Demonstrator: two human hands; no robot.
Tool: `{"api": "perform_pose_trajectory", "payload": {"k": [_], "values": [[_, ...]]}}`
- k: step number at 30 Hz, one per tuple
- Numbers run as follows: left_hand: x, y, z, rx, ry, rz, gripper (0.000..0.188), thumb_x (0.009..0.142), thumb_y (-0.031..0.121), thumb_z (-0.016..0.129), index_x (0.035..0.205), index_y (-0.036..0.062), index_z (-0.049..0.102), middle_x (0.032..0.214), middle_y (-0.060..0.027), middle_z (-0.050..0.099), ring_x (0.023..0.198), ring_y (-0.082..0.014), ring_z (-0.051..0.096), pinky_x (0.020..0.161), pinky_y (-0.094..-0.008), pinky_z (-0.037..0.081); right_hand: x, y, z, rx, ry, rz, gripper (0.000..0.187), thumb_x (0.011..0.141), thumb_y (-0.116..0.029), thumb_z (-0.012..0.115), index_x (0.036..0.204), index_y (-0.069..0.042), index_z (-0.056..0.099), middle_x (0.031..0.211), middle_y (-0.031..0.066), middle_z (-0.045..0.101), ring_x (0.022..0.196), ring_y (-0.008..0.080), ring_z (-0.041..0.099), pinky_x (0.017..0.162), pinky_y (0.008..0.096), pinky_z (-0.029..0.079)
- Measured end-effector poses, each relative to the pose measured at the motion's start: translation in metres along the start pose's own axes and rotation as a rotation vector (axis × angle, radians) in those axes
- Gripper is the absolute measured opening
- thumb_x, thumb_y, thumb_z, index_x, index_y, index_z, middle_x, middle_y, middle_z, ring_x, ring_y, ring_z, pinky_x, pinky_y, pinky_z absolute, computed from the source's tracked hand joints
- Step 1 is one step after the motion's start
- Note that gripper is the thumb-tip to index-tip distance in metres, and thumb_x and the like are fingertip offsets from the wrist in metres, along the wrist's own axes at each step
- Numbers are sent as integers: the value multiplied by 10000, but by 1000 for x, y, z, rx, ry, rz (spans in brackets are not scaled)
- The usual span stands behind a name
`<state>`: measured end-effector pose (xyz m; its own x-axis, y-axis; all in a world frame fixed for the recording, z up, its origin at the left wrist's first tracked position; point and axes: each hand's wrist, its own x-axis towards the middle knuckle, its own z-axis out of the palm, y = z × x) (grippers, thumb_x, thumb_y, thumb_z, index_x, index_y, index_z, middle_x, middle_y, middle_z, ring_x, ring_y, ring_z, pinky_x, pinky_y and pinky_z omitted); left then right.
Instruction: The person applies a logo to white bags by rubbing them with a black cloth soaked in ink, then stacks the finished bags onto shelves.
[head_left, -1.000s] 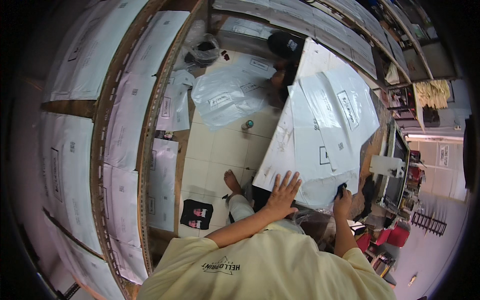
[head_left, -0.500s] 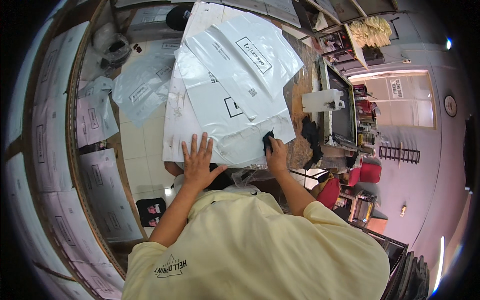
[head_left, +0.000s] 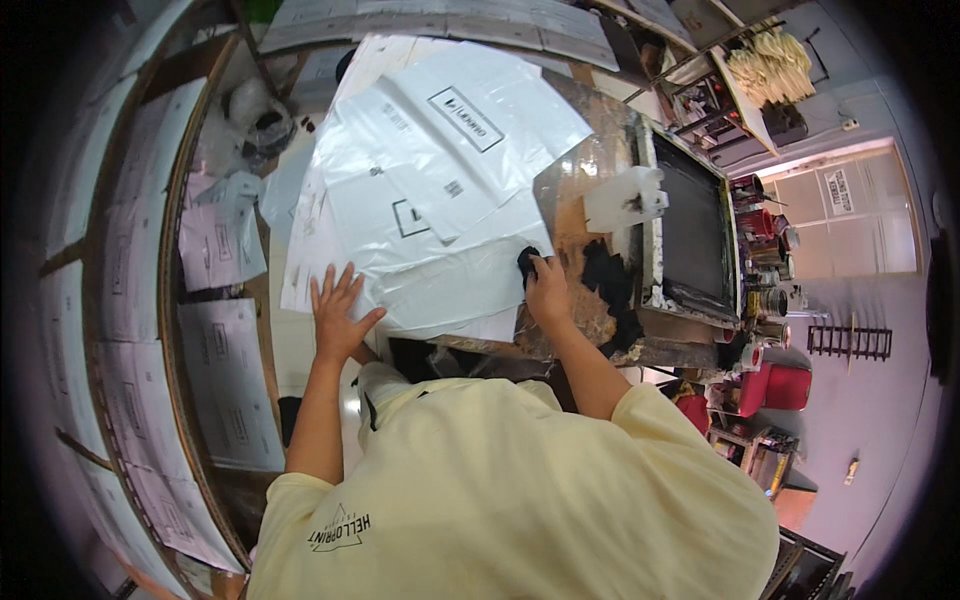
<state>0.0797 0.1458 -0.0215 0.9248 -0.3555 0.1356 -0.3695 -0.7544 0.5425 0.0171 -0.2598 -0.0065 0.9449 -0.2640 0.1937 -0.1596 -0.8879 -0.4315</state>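
Observation:
A white plastic bag (head_left: pixel 385 200) with black printing lies flat and slightly creased on a white board (head_left: pixel 305 235). A second printed white plastic bag (head_left: pixel 500 115) lies at an angle over its far part. My left hand (head_left: pixel 338 308) rests at the near left edge of the board, palm down and fingers spread, holding nothing. My right hand (head_left: pixel 547 290) is closed on a crumpled black cloth (head_left: pixel 527 262) at the near right corner of the lower bag. Part of the cloth is hidden by the fingers.
Right of my right hand, a larger black rag (head_left: pixel 608 290) lies on the stained wooden table (head_left: pixel 575 225). Beyond it are a translucent white jug (head_left: pixel 620 200) and a framed screen (head_left: pixel 690 220). Cans (head_left: pixel 770 300) line the right side. Shelves with white printed packages (head_left: pixel 230 380) stand at left.
The view has shifted, and more of the framed screen shows at the right. My left hand sits farther left, away from the right. My right hand still grips the cloth near the bag's corner.

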Motion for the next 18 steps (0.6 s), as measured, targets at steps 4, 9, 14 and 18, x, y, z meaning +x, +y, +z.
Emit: {"api": "perform_pose_trajectory", "payload": {"k": [4, 9, 14, 18], "values": [[9, 5, 8, -63, 24, -69, 630, 845, 505, 797, 1274, 48, 735, 1531, -105, 570, 1519, -362, 371, 1275, -583, 112, 24, 34, -38, 1032, -115, 547, 317, 956, 1, 652, 1272, -19, 648, 1195, 116, 694, 1024, 254, 708, 853, 349, 575], [1, 3, 8, -27, 24, -106, 562, 854, 446, 809, 1260, 63, 745, 1523, -100, 578, 1517, -361, 375, 1275, -578, 123, 62, 21, -196, 1516, 80, 376, 330, 988, -20, 612, 1318, -6, 606, 1217, 91, 700, 1079, 194, 703, 924, 304, 584], [6, 4, 14, -12, 40, -73, 558, 857, 442, 808, 1267, 68, 743, 1517, -105, 582, 1519, -361, 371, 1277, -573, 125, 139, 74, -257, 434, 302, 11, 336, 947, 19, 592, 1278, -4, 647, 1215, 161, 699, 1165, 304, 667, 998, 362, 497], [6, 10, 9, -34, 12, -86, 586, 859, 470, 799, 1275, 62, 738, 1534, -109, 566, 1527, -364, 359, 1280, -568, 115, 169, 91, -233, -52, 234, -100, 392, 899, -23, 630, 1290, -2, 638, 1200, 238, 612, 1135, 457, 592, 986, 495, 489]]}}
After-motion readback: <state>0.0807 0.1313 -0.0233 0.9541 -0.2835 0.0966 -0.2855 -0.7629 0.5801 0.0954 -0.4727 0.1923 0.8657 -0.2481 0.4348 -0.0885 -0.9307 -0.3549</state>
